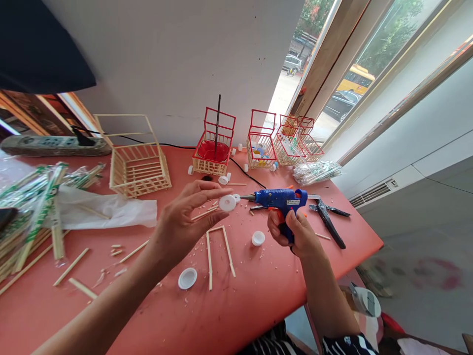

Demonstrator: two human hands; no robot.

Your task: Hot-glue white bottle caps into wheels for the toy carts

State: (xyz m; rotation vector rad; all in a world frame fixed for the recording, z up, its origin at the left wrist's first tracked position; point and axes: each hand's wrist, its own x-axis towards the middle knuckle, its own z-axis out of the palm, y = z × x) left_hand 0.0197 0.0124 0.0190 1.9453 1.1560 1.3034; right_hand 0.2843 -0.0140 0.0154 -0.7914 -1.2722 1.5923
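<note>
My left hand point(183, 209) pinches a white round plastic cap point(226, 203) between thumb and fingers. My right hand point(301, 234) is wrapped round the handle of a blue glue gun point(273, 198), fingers at its orange trigger. The gun's nozzle points left and meets the cap's right edge, where a small white piece shows; whether they touch I cannot tell. Below them on the table lie a U-shaped frame of wooden sticks point(208, 254), a white cap point(187, 278) and a smaller white cap point(258, 238).
An unpainted stick basket point(140, 185) stands at the back left; several red-trimmed wheeled baskets point(210, 165) line the wall. Wrapped chopsticks point(55, 212) pile up at left beside a power strip point(48, 146). Black-handled pliers point(330, 227) lie right, near the red table's point(258, 301) edge.
</note>
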